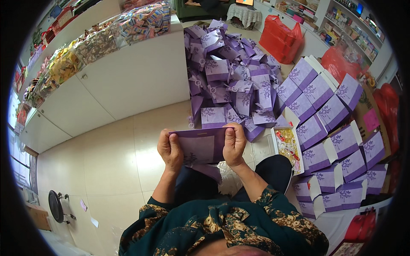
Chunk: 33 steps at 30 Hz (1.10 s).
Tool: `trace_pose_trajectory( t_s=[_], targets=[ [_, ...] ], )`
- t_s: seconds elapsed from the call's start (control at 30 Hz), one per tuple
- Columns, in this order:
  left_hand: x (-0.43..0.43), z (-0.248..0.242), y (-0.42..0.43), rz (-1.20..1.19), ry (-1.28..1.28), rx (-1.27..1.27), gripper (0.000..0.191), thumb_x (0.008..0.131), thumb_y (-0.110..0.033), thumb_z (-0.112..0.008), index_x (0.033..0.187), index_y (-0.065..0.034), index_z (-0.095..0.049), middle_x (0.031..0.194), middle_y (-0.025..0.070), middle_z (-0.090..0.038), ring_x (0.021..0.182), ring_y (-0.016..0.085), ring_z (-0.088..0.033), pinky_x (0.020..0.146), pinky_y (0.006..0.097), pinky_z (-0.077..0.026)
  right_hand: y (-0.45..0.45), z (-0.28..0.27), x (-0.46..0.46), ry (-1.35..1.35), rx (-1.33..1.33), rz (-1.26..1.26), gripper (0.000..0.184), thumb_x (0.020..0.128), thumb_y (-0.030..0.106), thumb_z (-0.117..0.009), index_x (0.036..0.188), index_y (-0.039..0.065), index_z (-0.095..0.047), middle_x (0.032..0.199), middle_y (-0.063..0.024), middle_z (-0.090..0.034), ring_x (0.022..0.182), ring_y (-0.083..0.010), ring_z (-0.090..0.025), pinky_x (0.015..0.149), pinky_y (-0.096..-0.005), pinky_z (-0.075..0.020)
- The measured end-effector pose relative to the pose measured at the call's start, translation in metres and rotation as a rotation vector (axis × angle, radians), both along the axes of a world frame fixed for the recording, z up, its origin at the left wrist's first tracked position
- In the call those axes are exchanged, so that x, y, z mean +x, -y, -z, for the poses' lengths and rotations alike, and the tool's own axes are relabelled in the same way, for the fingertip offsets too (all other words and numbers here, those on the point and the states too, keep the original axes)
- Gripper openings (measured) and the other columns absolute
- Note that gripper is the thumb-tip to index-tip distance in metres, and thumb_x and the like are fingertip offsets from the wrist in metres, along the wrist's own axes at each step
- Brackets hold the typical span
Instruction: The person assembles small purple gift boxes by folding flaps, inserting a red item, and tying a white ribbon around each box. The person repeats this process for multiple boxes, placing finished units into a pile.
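Between my two hands is a purple paper gift bag (pixel 201 148) with a dark print on its paler front panel. My left hand (pixel 170 148) grips its upper left corner, thumb on the near face. At the upper right corner my right hand (pixel 234 144) holds it the same way. A slot shows along the bag's top edge. Another purple piece (pixel 209 172) lies below it over my lap, partly hidden. Just right of my knee, a white box (pixel 300 160) holds yellow filler, white rings and small red pieces.
Ahead lies a large heap of purple bags (pixel 243 72) with white ring ties. Rows of purple boxes (pixel 333 112), some with white flaps raised, stand at right. A white counter (pixel 134 76) carries clear bins of wrapped sweets (pixel 141 24). A black stool (pixel 56 206) lies tipped at left.
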State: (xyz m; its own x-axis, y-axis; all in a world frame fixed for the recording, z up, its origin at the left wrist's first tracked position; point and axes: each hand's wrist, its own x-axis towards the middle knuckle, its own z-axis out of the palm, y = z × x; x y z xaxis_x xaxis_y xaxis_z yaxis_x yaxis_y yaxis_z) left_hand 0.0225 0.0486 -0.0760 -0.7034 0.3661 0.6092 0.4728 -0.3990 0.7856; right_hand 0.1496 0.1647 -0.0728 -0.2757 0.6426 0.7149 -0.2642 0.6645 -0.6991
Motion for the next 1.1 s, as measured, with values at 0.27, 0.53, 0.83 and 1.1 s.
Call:
trace_pose_trajectory(
  t_s=[0.27, 0.53, 0.83, 1.1],
  targets=[
    [0.001, -0.012, 0.003, 0.144, 0.162, 0.184, 0.009, 0.092, -0.008, -0.053, 0.096, -0.0019, -0.059, 0.086, 0.0049, -0.057, 0.079, 0.013, -0.051, 0.073, 0.0248, -0.041, -0.001, -0.002, -0.009, -0.01, 0.116, 0.033, 0.017, 0.096, 0.015, -0.049, 0.086, 0.001, -0.05, 0.074, -0.0088, -0.049, 0.063, -0.0206, -0.047, 0.058, -0.0297, -0.0399],
    [0.008, -0.072, 0.014, -0.342, -0.946, -0.514, 0.032, 0.07, -0.016, -0.073, 0.1, -0.0111, -0.066, 0.098, 0.0026, -0.065, 0.094, 0.021, -0.057, 0.092, 0.0382, -0.038, 0.002, -0.005, -0.012, -0.047, 0.147, -0.003, 0.02, 0.097, 0.018, -0.048, 0.086, 0.001, -0.051, 0.073, -0.0059, -0.049, 0.062, -0.0153, -0.045, 0.058, -0.0275, -0.0383],
    [-0.002, -0.076, 0.01, -0.139, -0.746, -0.475, 0.014, 0.068, -0.011, -0.072, 0.078, -0.0076, -0.062, 0.072, 0.0064, -0.059, 0.07, 0.026, -0.053, 0.068, 0.0347, -0.037, 0.006, -0.009, -0.016, -0.048, 0.146, 0.002, 0.009, 0.092, 0.009, -0.051, 0.088, 0.002, -0.052, 0.076, -0.0137, -0.052, 0.069, -0.0322, -0.051, 0.061, -0.0371, -0.0407],
    [-0.002, -0.091, 0.011, -0.096, -0.619, -0.622, 0.013, 0.074, -0.007, -0.07, 0.083, -0.0018, -0.062, 0.073, 0.0085, -0.059, 0.069, 0.024, -0.055, 0.065, 0.0314, -0.044, 0.008, -0.019, -0.02, -0.074, 0.11, 0.043, 0.013, 0.094, 0.015, -0.054, 0.091, 0.002, -0.055, 0.076, -0.0095, -0.053, 0.065, -0.0203, -0.052, 0.059, -0.0276, -0.0424]
  ],
)
